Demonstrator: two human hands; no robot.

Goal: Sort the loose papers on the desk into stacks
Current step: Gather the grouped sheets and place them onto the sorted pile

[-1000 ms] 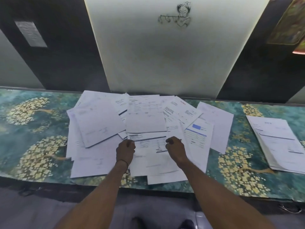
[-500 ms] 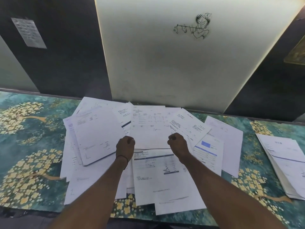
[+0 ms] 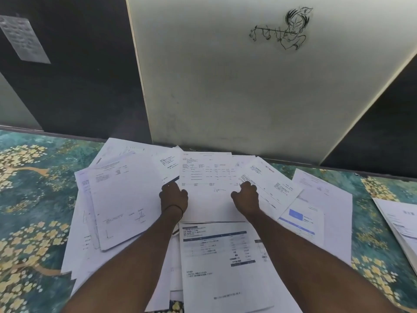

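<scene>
1. Down at the bottom, both bare arms are cut off by the edge of the picture, so only the forearms and hands show.
2. The small print on every sheet is too blurry to read.
3. Many sheets in the messy pile of white printed papers [image 3: 126, 199] are partly hidden under other sheets, so they cannot be counted.
4. The pile lies in the middle of the teal surface with yellow flower trees [image 3: 33, 199], right up against the big pale board [image 3: 248, 86] that stands at the back.
5. The left hand [image 3: 173, 197] is curled on the left edge of the white sheet with a table and a signature [image 3: 207, 177]. Its fingers are bent under, and whether they pinch the paper cannot be told.
6. The right hand [image 3: 247, 197] is curled on the right edge of the same sheet, and its grip cannot be told either.
7. That sheet lies flat on top of the pile. Its long side runs away from the person, toward the board.
8. A white sheet with dark blue bars [image 3: 221, 256] lies just below it, pointing the same way.
9. A separate stack of white papers [image 3: 401, 229] sits far right, well apart, and is cut off by the edge.
</scene>
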